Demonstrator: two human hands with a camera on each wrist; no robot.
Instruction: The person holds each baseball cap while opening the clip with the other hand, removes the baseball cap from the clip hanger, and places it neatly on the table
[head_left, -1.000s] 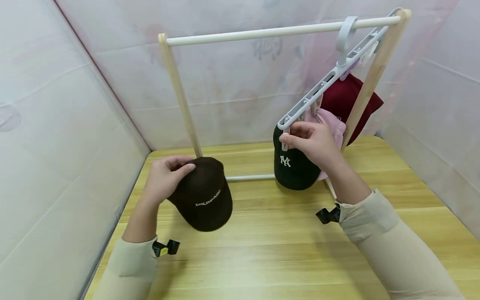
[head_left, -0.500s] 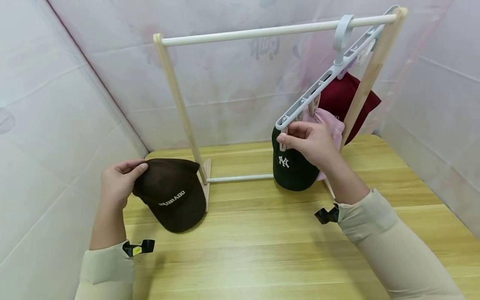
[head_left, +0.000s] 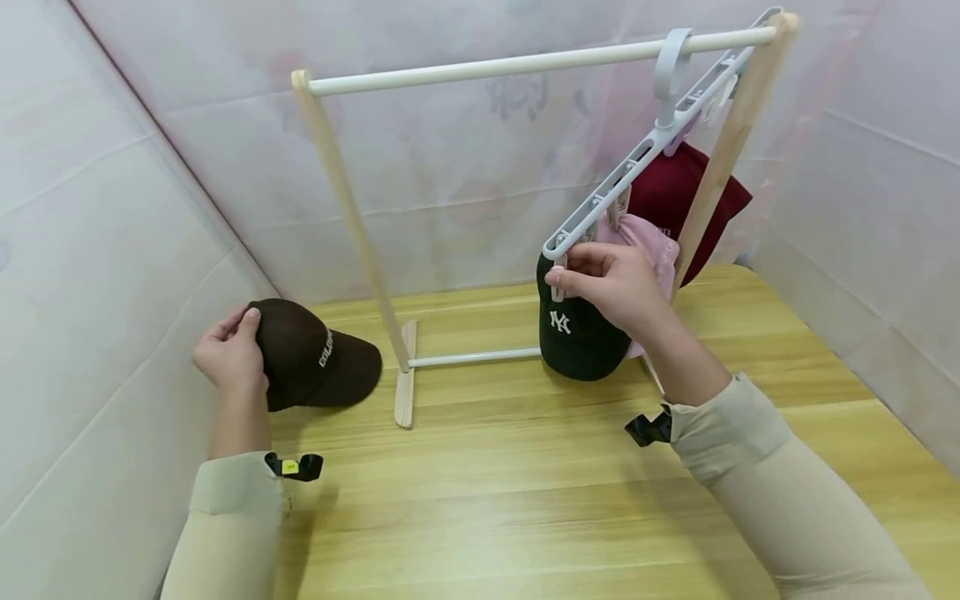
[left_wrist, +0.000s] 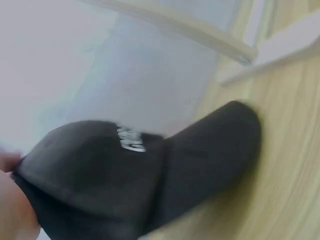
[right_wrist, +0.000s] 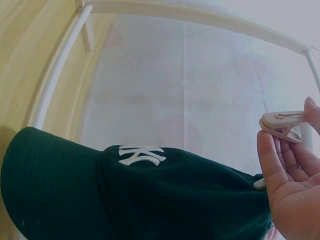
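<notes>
1. The left hand [head_left: 228, 357] grips the back of a brown cap [head_left: 311, 356], which rests on the wooden table [head_left: 525, 500] at the far left, near the wall.
2. The right hand [head_left: 615, 287] pinches a pale clip [right_wrist: 282, 126] on the grey hanger [head_left: 637, 162], above the dark green cap [head_left: 573, 333] hanging there.
3. The pink cap [head_left: 645, 242] and red cap [head_left: 686, 200] hang behind it.

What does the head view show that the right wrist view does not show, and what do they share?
Only the head view shows the left hand gripping the brown cap, plus the grey hanger, pink cap and red cap. Only the right wrist view shows the clip close up, pinched by the fingers. Both show the right hand, the dark green cap and the rack's lower rail.
</notes>
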